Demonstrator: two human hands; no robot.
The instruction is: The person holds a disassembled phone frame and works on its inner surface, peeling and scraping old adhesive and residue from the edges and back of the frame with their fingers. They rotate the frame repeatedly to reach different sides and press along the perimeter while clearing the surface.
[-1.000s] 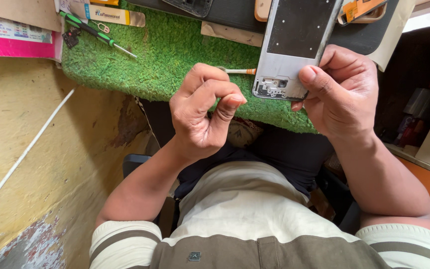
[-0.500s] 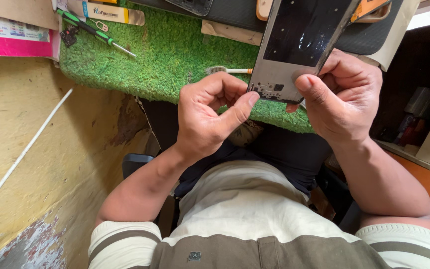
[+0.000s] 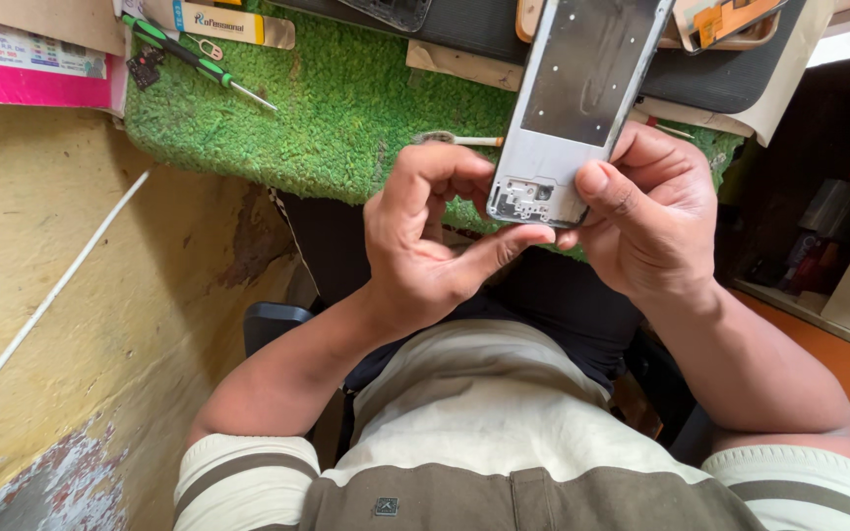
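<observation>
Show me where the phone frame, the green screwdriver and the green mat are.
phone frame [image 3: 582,88]: head view, on its flat grey middle panel.
green screwdriver [image 3: 184,54]: head view, on its handle.
green mat [image 3: 346,118]: head view, on a bare patch.

I cannot see the phone frame's [image 3: 582,98] top end; the picture's edge cuts it off. My right hand [image 3: 656,211] hides its right lower edge. Parts in its bottom corner are too small to identify.
</observation>
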